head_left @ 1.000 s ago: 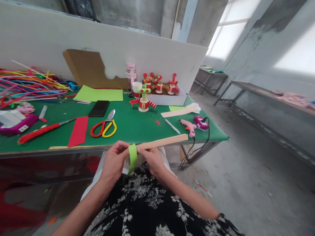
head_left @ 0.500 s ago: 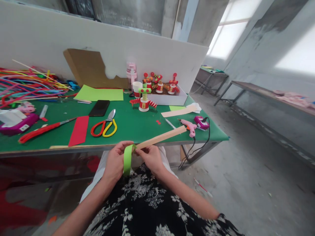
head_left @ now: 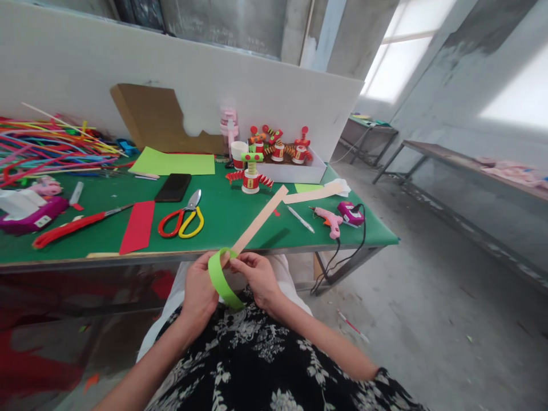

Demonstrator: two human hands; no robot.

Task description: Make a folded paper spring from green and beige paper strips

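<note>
Just past the table's front edge, my left hand (head_left: 202,291) is closed on a curling bright green paper strip (head_left: 221,284) and a pale peach paper strip (head_left: 262,221). The green strip loops down toward my lap; the peach one sticks out up and to the right over the table. My right hand (head_left: 257,278) pinches the spot where the two strips meet. Whether they are joined there is hidden by my fingers. Farther back stands a red and white paper-cup figure (head_left: 250,180) with a green head and folded red arms.
On the green table (head_left: 226,220) lie scissors (head_left: 184,217), a phone (head_left: 173,188), a red paper piece (head_left: 137,227), a utility knife (head_left: 81,225), a pen (head_left: 300,219) and a pink glue gun (head_left: 329,221). A white box (head_left: 314,171) holds several similar figures. Pipe cleaners (head_left: 51,148) pile up left.
The peach strip has swung from pointing low right to pointing more upward and away. The green loop has turned and opened out, its lower end shifting right.
</note>
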